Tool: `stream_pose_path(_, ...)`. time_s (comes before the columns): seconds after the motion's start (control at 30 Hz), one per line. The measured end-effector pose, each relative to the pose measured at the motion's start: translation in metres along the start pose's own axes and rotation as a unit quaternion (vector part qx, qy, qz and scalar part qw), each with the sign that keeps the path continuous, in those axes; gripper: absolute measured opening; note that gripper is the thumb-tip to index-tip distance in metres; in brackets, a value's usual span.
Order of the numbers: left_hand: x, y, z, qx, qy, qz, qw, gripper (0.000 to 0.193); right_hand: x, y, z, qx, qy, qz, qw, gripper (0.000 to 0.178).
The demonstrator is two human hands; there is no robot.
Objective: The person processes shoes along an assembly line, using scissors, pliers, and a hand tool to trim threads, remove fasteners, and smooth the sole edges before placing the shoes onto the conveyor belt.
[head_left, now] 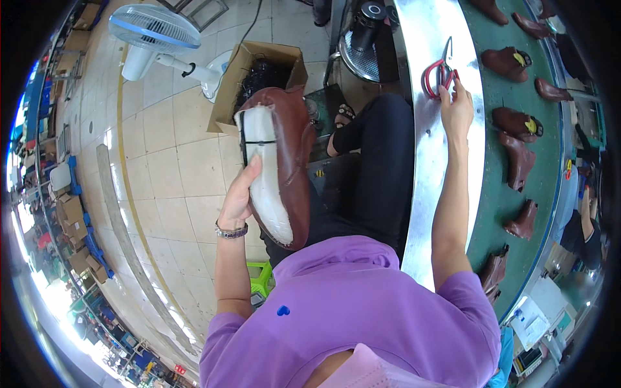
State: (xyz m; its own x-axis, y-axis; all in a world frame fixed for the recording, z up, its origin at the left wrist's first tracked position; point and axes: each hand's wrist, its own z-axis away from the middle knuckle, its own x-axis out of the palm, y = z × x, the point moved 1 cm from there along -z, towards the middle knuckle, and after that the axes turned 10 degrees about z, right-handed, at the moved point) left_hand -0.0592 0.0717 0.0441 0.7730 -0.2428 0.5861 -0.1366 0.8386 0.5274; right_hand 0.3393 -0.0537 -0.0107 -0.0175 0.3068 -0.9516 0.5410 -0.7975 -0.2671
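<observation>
My left hand (239, 194) grips a brown leather shoe upper (295, 161) stretched over a last, its sole side turned up. The white insole (266, 184) shows, with a dark band across it, and my thumb presses on it. On the metal bench strip to my right lie scissors with red handles (428, 83), blades pointing away from me. My right hand (457, 107) has its thumb and fingers closed at the near handle loop; how firmly they hold it is hard to see.
An open cardboard box (226, 97) with black material stands beyond the shoe, near a white-and-blue fan (155, 29). Right of the metal strip (430, 194), a green conveyor (482, 239) carries several brown shoes (508, 64). A dark cylindrical container (369, 26) stands at the far end. Another person works at far right.
</observation>
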Motion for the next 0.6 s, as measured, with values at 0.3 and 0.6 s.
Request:
stream_pose_path(0.3,0.041,0.022,-0.019,0.012,-0.008,-0.116,0.993,0.059,0.005,0.027,-0.029,0.106,-0.218,-0.142,0.96,0.037)
stream_pose_path(0.6,0.04,-0.007,-0.052,-0.001,-0.038,-0.114,0.993,0.069,-0.108,-0.073,0.122,0.076,-0.556,-0.553,0.615,0.083)
